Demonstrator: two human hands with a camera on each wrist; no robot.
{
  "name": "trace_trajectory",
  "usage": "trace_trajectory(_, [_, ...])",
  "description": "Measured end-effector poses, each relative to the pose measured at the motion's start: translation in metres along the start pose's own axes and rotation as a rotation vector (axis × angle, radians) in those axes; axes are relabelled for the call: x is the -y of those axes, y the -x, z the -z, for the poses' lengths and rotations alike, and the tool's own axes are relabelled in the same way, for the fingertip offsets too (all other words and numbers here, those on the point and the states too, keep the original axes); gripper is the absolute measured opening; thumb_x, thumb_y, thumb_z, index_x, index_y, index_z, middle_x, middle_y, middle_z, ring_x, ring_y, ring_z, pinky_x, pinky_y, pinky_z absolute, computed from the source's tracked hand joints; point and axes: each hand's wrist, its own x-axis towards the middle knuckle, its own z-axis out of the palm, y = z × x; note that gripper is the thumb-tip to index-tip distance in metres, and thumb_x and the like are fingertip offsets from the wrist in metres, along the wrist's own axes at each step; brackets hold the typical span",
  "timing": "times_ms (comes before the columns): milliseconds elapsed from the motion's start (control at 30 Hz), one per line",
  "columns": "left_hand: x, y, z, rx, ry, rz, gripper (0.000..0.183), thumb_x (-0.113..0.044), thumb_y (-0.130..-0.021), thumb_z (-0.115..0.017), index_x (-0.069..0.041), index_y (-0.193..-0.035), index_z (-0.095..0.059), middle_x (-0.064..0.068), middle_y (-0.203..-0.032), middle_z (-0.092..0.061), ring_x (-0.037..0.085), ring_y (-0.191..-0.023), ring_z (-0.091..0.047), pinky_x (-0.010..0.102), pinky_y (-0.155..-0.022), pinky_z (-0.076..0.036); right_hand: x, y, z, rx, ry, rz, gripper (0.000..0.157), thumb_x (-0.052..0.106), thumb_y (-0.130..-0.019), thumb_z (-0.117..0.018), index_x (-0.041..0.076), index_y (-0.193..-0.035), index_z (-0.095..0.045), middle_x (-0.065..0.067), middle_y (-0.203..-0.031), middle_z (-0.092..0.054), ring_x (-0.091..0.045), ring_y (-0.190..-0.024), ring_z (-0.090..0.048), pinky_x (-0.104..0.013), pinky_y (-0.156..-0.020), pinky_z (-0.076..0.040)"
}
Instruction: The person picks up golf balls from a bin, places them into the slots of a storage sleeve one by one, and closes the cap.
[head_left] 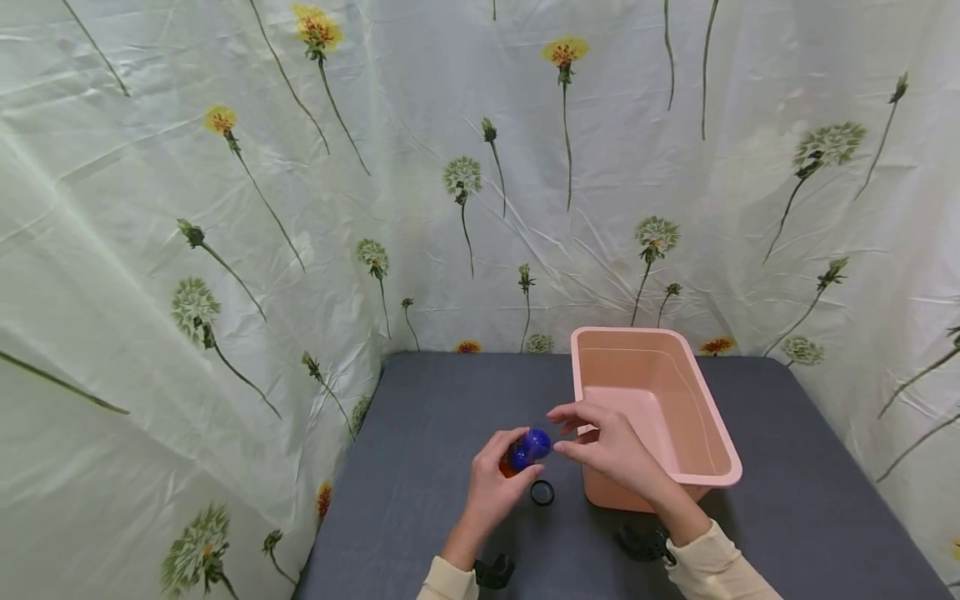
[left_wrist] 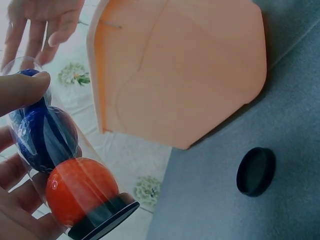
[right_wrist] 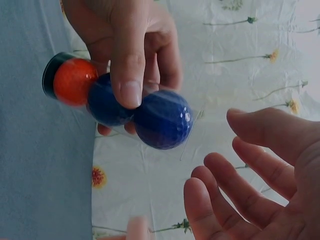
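Observation:
My left hand [head_left: 491, 479] grips a clear tube [left_wrist: 86, 142] between thumb and fingers. Inside it sit an orange ball [right_wrist: 75, 81] at the end closed by a black cap [left_wrist: 106, 216] and two blue golf balls [right_wrist: 163, 120], the outer one right at the uncapped end. Dimples show on that outer ball in the right wrist view. My right hand [head_left: 607, 446] is held just off this end, fingers spread and loosely bent, nothing between them. A loose black cap [head_left: 542, 493] lies on the table below the tube.
Just right of the hands stands a pink bin [head_left: 720, 446] on the dark grey table [head_left: 442, 400]; my right forearm passes over its near corner. Behind and at the sides hangs a white curtain [head_left: 510, 250] printed with dandelions. Black wrist gear [head_left: 493, 572] shows near the left sleeve.

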Motion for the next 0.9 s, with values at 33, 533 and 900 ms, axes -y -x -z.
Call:
trace_trajectory(33, [0.0, 0.001, 0.002, -0.004, 0.004, 0.017, 0.052, -0.017, -0.084, -0.084, -0.022, -0.132, -0.062, -0.001, -0.121, -0.063, 0.019, -0.107, -0.064, 0.035, -0.089, -0.056, 0.001, 0.001, -0.002, -0.007, -0.001, 0.007, 0.036, 0.006, -0.088, -0.077, 0.008, -0.123, -0.068, -0.008, -0.118, -0.068, -0.027, -0.099, -0.065, -0.04, -0.083, -0.058])
trace_trajectory(533, [0.012, 0.019, 0.029, -0.138, 0.014, 0.087, 0.055, -0.008, -0.08, -0.086, -0.014, -0.128, -0.062, 0.005, -0.118, -0.066, 0.025, -0.099, -0.065, 0.044, -0.085, -0.058, -0.011, 0.022, -0.056, -0.132, -0.077, 0.032, 0.04, 0.016, -0.086, -0.082, 0.03, -0.121, -0.069, 0.01, -0.113, -0.067, -0.022, -0.103, -0.064, -0.038, -0.081, -0.059])
trace_trajectory(900, [0.02, 0.033, 0.041, -0.218, 0.016, 0.17, 0.054, -0.009, -0.079, -0.087, -0.019, -0.126, -0.063, 0.001, -0.116, -0.069, 0.02, -0.098, -0.066, 0.037, -0.087, -0.056, -0.037, 0.04, -0.106, -0.22, -0.071, -0.091, 0.041, 0.01, -0.081, -0.085, 0.027, -0.116, -0.071, 0.013, -0.106, -0.066, -0.016, -0.094, -0.065, -0.033, -0.076, -0.059])
